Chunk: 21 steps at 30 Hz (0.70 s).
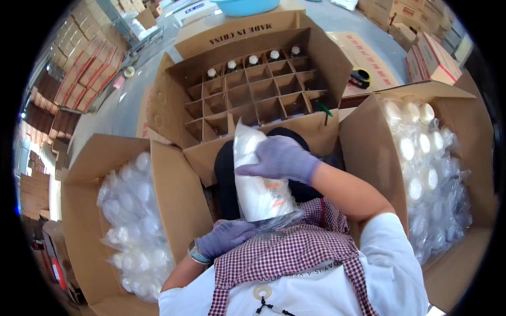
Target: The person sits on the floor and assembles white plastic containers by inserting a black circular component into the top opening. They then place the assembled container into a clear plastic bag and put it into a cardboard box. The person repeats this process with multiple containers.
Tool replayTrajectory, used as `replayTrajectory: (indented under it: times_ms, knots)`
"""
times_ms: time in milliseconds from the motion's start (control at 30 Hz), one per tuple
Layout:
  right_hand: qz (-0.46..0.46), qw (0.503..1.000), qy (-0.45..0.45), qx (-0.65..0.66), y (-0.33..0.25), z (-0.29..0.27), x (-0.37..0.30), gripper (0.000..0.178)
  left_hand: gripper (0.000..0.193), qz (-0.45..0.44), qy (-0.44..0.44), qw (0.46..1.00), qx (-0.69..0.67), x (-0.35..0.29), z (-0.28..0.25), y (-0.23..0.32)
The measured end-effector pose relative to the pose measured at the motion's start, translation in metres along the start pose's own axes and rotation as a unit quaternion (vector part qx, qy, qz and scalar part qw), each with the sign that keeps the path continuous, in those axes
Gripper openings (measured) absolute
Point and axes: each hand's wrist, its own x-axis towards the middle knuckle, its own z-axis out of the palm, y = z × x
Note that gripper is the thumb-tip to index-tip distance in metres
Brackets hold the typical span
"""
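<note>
A white bottle (261, 197) with orange marks lies across my lap, wrapped in a clear plastic bag. My right hand (284, 158), in a purple-grey glove, is closed around its upper part. At its lower end my gloved left hand (224, 239) pinches the gathered bag (282, 221); its fingertips are partly hidden. Just beyond stands an open carton (197, 152) with a cardboard divider grid (245, 92). Several bottles with white caps (253, 60) stand in its far row of cells.
Open cartons on my left (182, 195) and right (374, 152) hold several white bottles in plastic bags. A green-handled tool (323, 109) is at the divided carton's near right corner. A tape roll (360, 78) lies on flat cardboard. Farther back are a blue basin (246, 6) and stacked boxes (89, 68).
</note>
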Motion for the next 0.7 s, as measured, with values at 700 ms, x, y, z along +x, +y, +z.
replayTrajectory:
  times_ms: [700]
  knots:
    - [0.237,0.586,0.462,0.622,0.108,0.018,-0.309,0.015,0.056,0.238,0.131,0.956,0.114,0.191,-0.019,0.067]
